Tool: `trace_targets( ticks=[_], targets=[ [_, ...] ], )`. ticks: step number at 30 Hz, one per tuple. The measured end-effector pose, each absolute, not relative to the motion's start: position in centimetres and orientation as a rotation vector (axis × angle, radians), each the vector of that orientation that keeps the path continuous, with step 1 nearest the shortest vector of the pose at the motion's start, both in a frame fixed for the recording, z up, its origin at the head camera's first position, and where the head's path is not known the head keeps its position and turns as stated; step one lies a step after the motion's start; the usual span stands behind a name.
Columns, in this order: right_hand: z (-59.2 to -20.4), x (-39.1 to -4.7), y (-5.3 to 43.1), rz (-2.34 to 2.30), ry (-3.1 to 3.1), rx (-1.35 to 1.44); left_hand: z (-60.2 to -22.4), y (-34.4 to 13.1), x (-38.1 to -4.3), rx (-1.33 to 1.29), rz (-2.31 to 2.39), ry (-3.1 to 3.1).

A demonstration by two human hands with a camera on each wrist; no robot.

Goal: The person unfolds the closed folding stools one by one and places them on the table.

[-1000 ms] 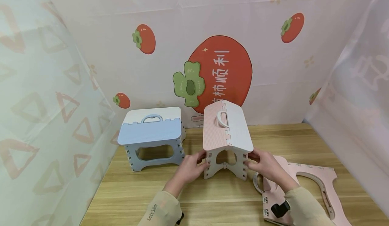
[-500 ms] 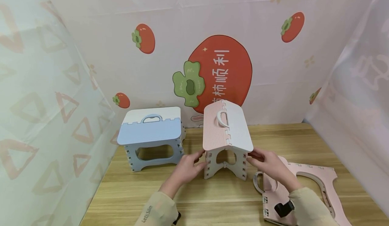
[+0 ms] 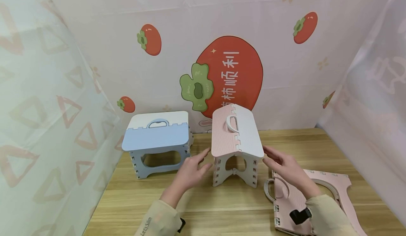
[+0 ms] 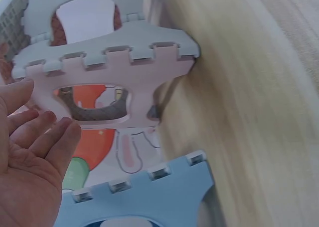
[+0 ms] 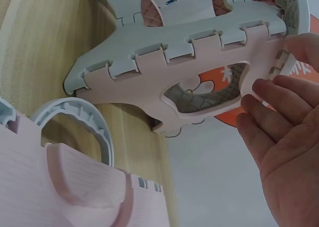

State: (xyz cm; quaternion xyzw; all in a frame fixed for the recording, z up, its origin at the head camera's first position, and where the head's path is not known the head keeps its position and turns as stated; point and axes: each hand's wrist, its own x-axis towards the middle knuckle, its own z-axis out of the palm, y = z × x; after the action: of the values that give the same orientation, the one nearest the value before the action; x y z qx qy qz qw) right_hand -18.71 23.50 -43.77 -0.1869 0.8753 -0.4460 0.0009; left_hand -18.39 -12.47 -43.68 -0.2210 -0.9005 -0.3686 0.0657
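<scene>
A pink and white folding stool stands unfolded on its legs mid-table. Its two top halves slope down from a raised middle seam, and a pale handle loop rises there. My left hand is beside its left legs, fingers loosely extended and holding nothing. To its right, my right hand also holds nothing, with fingers extended near the top's edge. In the left wrist view the left hand shows palm and fingers by the pink leg panel. The right wrist view has the right hand close to the leg frame.
A blue and white stool stands unfolded at the left. Folded flat at the right lies a pink stool, its handle toward the middle, partly under my right forearm. Behind the wooden table hangs a printed cloth.
Both hands have come off the pink and white stool's legs and drawn apart, the left hand leftward, the right hand rightward and slightly up. The stools have not moved.
</scene>
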Motion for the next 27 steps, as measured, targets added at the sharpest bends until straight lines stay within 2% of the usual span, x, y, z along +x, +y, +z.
trace_targets(
  ticks=[27],
  targets=[
    [-40.9, -19.7, 23.4, -1.362, 2.87, -0.656, -39.1, -10.7, -19.5, -0.783, -0.909, -2.589]
  ],
)
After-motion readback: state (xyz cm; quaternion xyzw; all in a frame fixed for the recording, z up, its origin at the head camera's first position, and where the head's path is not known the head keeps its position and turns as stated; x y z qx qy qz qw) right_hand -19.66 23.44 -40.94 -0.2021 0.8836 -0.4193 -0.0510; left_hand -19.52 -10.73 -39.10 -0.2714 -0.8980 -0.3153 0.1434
